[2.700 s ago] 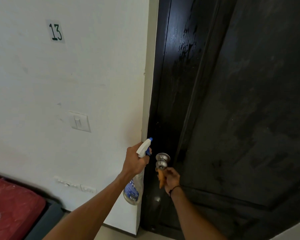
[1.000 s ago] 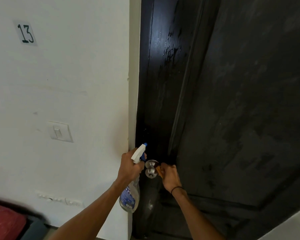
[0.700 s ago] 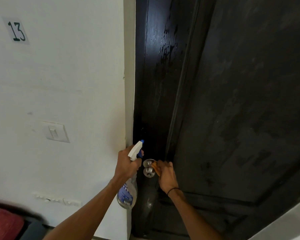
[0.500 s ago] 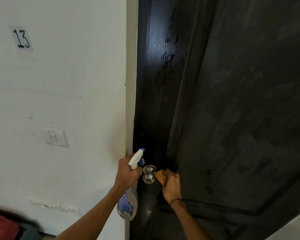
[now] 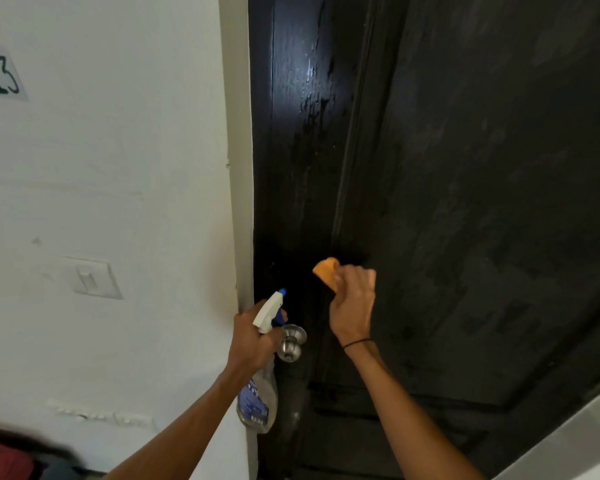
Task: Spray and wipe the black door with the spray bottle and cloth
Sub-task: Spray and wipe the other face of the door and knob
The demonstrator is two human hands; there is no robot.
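At twelve o'clock of the round steel doorknob (image 5: 292, 342), my right hand (image 5: 353, 304) pinches the soft, light orange cloth (image 5: 327, 272); my left hand (image 5: 253, 337) grips the slippery clear plastic spray bottle (image 5: 258, 401) by its neck.

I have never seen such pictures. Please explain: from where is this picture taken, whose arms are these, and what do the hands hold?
There is no machine here. A camera worn on a person's head looks forward and down, so you see that person's own arms. The left hand grips a spray bottle with a white and blue trigger top. The right hand holds an orange cloth up by the black door, above the metal door knob. On the white wall are a light switch and the number 13.
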